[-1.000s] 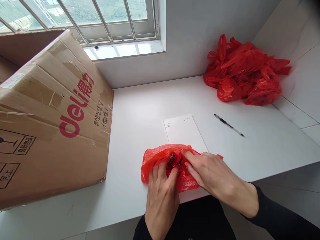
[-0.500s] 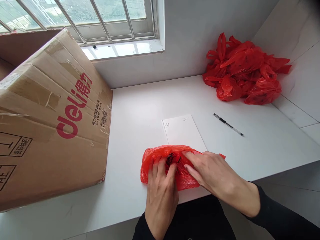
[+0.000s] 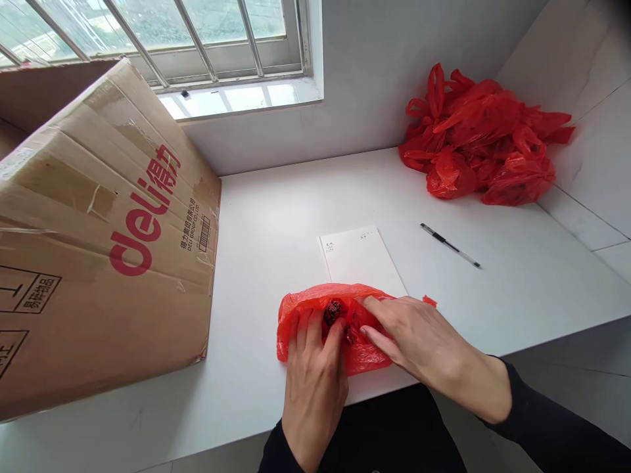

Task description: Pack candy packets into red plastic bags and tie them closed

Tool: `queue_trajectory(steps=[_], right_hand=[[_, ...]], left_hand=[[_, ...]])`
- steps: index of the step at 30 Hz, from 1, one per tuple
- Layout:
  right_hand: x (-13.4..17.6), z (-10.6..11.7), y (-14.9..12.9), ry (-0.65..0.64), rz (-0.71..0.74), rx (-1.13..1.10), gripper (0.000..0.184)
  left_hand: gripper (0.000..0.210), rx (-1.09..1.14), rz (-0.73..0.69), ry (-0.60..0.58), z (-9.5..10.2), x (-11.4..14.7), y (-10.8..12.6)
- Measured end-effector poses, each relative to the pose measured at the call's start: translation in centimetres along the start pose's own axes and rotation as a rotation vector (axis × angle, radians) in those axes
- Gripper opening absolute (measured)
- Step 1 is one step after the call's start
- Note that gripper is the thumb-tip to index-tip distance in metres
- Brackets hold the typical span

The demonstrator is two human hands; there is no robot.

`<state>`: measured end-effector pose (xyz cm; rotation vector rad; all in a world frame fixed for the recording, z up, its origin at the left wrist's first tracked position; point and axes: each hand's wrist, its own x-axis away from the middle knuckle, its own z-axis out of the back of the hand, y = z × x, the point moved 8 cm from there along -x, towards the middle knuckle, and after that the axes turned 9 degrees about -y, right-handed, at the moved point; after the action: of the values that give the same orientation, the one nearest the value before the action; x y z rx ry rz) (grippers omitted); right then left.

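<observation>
A red plastic bag [image 3: 335, 292] lies at the table's near edge with its mouth gaping upward. Inside it a small dark item with fine markings [image 3: 334, 311] shows, beside red wrapped pieces that are hard to make out. My left hand [image 3: 316, 364] reaches into the bag from the near side, fingers stretched and thumb apart, close to the dark item; its fingertips are partly hidden. From the right, my right hand [image 3: 421, 335] holds the bag at its right side, index finger and thumb in the opening, the other fingers out of sight.
A white sheet or booklet [image 3: 362, 259] with small handwriting lies behind the bag, partly covered by it. A black pen [image 3: 449, 246] rests to the right. More red plastic bags [image 3: 483, 131] are heaped in the far right corner. A large cardboard box [image 3: 162, 282] stands at left, below a barred window.
The dark item in the bag now shows more fully, as my left hand has shifted slightly left. My right hand has barely moved, and the red scrap of bag beyond it sits further left.
</observation>
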<state>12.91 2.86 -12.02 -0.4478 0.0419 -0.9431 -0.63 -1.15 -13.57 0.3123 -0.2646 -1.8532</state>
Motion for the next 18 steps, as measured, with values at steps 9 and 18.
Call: queue_trajectory(steps=[9,18], right_hand=[[2.2,7.0,0.0,0.219,0.128,-0.389,0.029],[3.8,5.2,8.4,0.134,-0.196,-0.081,0.043]], left_hand=[[0.079,0.012,0.029,0.489,7.2,2.9,-2.6],[0.049,-0.147,0.038,0.269,5.9,0.7,-4.0]])
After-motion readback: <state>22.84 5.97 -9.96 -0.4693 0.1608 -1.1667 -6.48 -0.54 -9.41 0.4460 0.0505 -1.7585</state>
